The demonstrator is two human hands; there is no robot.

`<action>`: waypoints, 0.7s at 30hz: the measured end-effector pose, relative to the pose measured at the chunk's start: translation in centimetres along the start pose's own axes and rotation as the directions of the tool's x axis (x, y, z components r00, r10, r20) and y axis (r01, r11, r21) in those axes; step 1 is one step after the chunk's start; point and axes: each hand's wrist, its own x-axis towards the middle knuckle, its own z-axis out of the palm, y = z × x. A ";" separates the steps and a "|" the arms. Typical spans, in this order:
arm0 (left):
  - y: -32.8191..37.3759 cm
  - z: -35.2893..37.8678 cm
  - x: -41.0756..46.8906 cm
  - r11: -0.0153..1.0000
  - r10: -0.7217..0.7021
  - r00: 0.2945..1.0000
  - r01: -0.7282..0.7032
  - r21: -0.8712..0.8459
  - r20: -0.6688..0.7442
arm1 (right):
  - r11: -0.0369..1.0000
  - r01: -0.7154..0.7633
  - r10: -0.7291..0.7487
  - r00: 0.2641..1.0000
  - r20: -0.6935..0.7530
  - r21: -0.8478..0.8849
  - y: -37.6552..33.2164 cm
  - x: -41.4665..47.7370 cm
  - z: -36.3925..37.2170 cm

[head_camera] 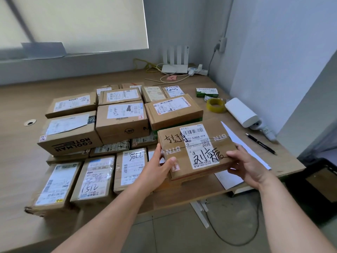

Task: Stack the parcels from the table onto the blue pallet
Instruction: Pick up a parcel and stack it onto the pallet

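Packed parcels wall off my left; open table lies past them. On my right: tape roll, white cylinder, pen.

A: What do the hands hold?

B: The left hand and right hand grip one flat parcel by its near corners, thumbs on top. It has a barcode label and black handwriting.

A: Is it clear of the others?

B: I cannot tell. It sits over the near right part of the table.

A: And the rest?

B: Many cardboard parcels lie packed together to the left and beyond, among them a box marked COOLMAN. To the right are a yellow tape roll, a white paper sheet and a black pen. A white router stands in the far corner.
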 end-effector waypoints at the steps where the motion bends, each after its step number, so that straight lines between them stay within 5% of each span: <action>1: -0.2 -0.2 -0.1 0.999 0.013 1.000 -0.013 -0.029 0.002 | 1.000 0.012 -0.012 0.999 0.038 -0.012 0.3 -0.1 -0.2; 16: -1.2 -9.2 -2.9 0.966 0.218 0.972 -0.227 -0.120 -0.084 | 0.961 0.274 -0.275 0.955 0.108 0.020 -0.4 -3.7 7.4; 21: -2.2 -15.8 -5.3 0.947 0.245 0.946 -0.280 -0.155 -0.213 | 0.951 0.303 -0.308 0.938 0.160 0.056 -1.6 -4.1 13.4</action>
